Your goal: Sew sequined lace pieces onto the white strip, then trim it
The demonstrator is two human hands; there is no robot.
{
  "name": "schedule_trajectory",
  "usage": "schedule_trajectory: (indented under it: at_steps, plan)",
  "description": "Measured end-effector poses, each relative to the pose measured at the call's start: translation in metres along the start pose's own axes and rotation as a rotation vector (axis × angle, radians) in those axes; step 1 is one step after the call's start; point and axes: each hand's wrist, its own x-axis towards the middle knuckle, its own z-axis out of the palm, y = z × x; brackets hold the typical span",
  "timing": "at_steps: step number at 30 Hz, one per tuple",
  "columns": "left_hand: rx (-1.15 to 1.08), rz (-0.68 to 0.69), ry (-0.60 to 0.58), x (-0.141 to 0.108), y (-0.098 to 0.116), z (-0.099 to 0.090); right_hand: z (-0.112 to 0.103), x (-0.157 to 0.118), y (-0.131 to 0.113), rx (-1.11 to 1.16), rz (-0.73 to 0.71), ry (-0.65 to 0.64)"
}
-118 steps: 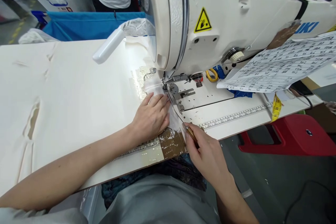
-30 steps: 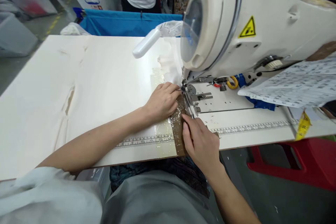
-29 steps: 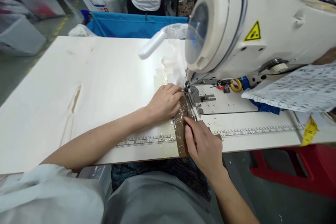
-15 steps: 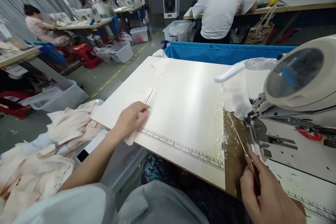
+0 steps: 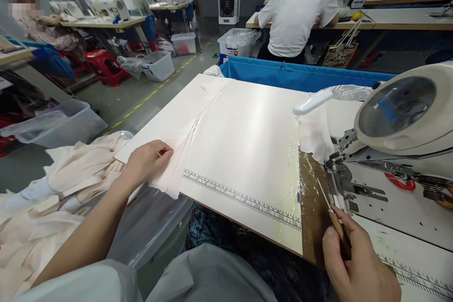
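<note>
Have left hand (image 5: 150, 163) now at the left of the white tabletop (image 5: 244, 137), over pale pink cloth (image 5: 164, 177), not beside the sewing machine (image 5: 399, 104) as a second ago. See more of the room too, with the view turned left. Have the left fingers curled and drawn together, thumb close to forefinger; cannot tell of any cloth caught between. See the pale pink cloth lying at the near edge, dipping slightly over it, with a ridged line running from it toward the far side. Hold an awl (image 5: 336, 223) in right hand (image 5: 357, 255), wooden handle pinched between thumb and forefinger, metal tip aimed away over brown tape (image 5: 310, 219); cannot tell about contact. Find white cloth (image 5: 314, 134) just beside the machine, printed ruler marks (image 5: 244, 201) along the near edge, heaped cream cloth (image 5: 78, 174) at far left, and a blue bin (image 5: 300, 73) beyond the tabletop, with a white-shirted person (image 5: 297, 16) further off, back turned.
</note>
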Motion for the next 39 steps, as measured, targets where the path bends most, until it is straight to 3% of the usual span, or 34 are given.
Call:
schedule_trajectory:
  at_steps: [4,8,12,15,18,20,22,24,27,29,33,36,39]
  plan:
    - [-0.12,0.062,0.064,-0.002,0.007,-0.009,-0.003,0.002,-0.011,0.273,0.189,-0.037]
    - [-0.321,0.217,-0.005,-0.002,0.05,-0.009,-0.002,0.019,-0.028,0.807,0.267,-0.291]
    - [-0.381,0.661,-0.301,-0.012,0.123,0.016,0.008,0.048,-0.048,1.146,0.344,-0.621]
    - [-0.302,1.042,-0.499,-0.035,0.173,0.047,0.015,0.063,-0.061,1.132,0.34,-0.69]
    - [-0.366,1.352,-0.565,-0.06,0.199,0.068,0.015,0.062,-0.067,1.088,0.239,-0.762]
    - [-0.448,1.459,-0.629,-0.068,0.2,0.067,0.009,0.054,-0.064,1.074,0.162,-0.789]
    - [-0.531,1.449,-0.71,-0.063,0.19,0.057,0.0,0.04,-0.057,1.037,0.128,-0.759]
    - [-0.56,1.302,-0.692,-0.045,0.174,0.044,-0.012,0.023,-0.046,1.015,0.142,-0.7]
    - [-0.371,0.974,-0.305,-0.004,0.153,0.04,-0.028,-0.006,-0.029,1.007,0.216,-0.647]
    - [-0.135,0.901,-0.168,0.021,0.147,0.048,-0.035,-0.025,-0.019,0.968,0.316,-0.615]
    - [0.228,0.875,-0.097,0.05,0.158,0.066,-0.047,-0.052,0.0,0.841,0.401,-0.517]
    - [0.293,0.886,-0.089,0.056,0.176,0.069,-0.061,-0.068,0.015,0.779,0.419,-0.565]
    - [0.284,0.946,-0.097,0.05,0.195,0.073,-0.082,-0.093,0.029,0.746,0.585,-0.587]
